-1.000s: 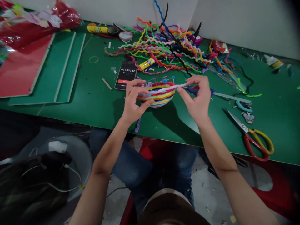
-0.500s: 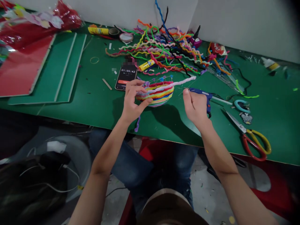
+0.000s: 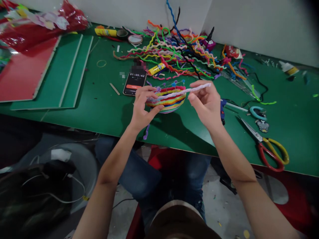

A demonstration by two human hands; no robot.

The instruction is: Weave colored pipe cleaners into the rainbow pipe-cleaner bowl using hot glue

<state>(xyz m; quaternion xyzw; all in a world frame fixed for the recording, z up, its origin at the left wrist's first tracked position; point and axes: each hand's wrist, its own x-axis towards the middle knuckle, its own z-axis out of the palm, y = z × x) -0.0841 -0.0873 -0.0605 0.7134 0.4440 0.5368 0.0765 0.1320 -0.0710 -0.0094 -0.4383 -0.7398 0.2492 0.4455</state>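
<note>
My left hand [image 3: 144, 108] is closed around the left side of a small striped bowl [image 3: 171, 101] made of coiled pipe cleaners, thumb in front and fingers over the rim. Pins with blue and purple heads stick up along its far rim. A pale lilac pipe cleaner [image 3: 196, 88] runs along the bowl's side, its loose end reaching out to the right. My right hand [image 3: 205, 103] is at that loose end, thumb and fingers apart, the strand lying against the fingers. Behind that hand, a blue glue gun [image 3: 222, 111] lies on the table, mostly hidden.
A heap of colourful pipe cleaners [image 3: 174, 49] lies at the back. Left of the bowl are a phone [image 3: 134, 81] and a wooden stick [image 3: 114, 89]. Scissors [image 3: 264, 142] lie at the right front edge, near a turquoise ring [image 3: 258, 113]. Green boards [image 3: 67, 73] are at left.
My right hand was closed beside the glue gun's tip; it has opened and moved up to the pipe cleaner's loose end. My left hand still holds the bowl.
</note>
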